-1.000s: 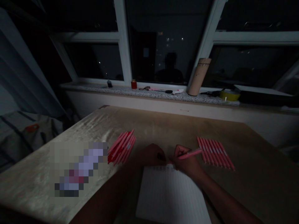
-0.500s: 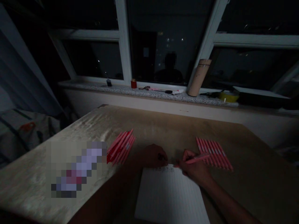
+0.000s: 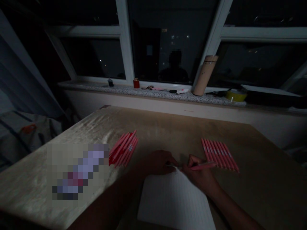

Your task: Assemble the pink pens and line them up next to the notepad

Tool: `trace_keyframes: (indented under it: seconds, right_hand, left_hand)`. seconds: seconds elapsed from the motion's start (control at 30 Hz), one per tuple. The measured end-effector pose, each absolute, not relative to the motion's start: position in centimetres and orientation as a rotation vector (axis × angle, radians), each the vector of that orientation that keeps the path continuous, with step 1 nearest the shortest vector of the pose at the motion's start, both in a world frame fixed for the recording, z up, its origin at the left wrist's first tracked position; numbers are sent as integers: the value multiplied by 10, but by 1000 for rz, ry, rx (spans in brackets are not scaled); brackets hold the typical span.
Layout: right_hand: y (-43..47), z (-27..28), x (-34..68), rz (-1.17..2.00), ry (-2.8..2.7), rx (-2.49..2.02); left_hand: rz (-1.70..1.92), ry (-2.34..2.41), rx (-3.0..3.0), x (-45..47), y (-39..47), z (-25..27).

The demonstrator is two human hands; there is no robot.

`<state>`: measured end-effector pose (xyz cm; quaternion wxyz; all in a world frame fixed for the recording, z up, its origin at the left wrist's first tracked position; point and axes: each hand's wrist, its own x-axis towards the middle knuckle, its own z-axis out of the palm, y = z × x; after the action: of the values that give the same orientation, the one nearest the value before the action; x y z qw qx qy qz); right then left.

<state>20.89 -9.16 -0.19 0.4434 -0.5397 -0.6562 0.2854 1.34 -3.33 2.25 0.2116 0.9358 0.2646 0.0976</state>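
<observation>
A lined sheet of paper [image 3: 172, 198] lies in front of me, its top edge bent up between my hands. My left hand [image 3: 163, 161] is closed at the top edge, fingers pinching the paper there. A pink pen [image 3: 203, 165] is tucked in my right hand [image 3: 200, 174], pointing to the right. The right fingertips also meet the paper's raised edge; dim light hides whether they grip it. Right of that hand lies a neat row of pink pens [image 3: 219, 155]. To the left, a looser pile of pink pens [image 3: 126, 150] rests on something red.
A cloth-like cover lies over the table [image 3: 168, 127]. A blurred-out item [image 3: 83, 169] is at the left. Along the windowsill [image 3: 100, 88] stand a red jar [image 3: 136, 83], a small dark bottle [image 3: 110, 82], a tan cylinder [image 3: 205, 76] and a yellow tape roll [image 3: 236, 95].
The paper's top edge, flat before with writing showing, is now bent up between my hands. My left hand has shifted slightly right, closer to the right one. The pen stays in my right hand.
</observation>
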Motion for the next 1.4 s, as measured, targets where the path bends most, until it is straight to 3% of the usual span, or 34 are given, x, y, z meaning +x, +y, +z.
trace_keyframes:
  seconds: [1.4]
  right_hand:
    - [-93, -3, 209, 700, -1616, -1352]
  left_hand:
    - [269, 742, 2587, 15, -33, 25]
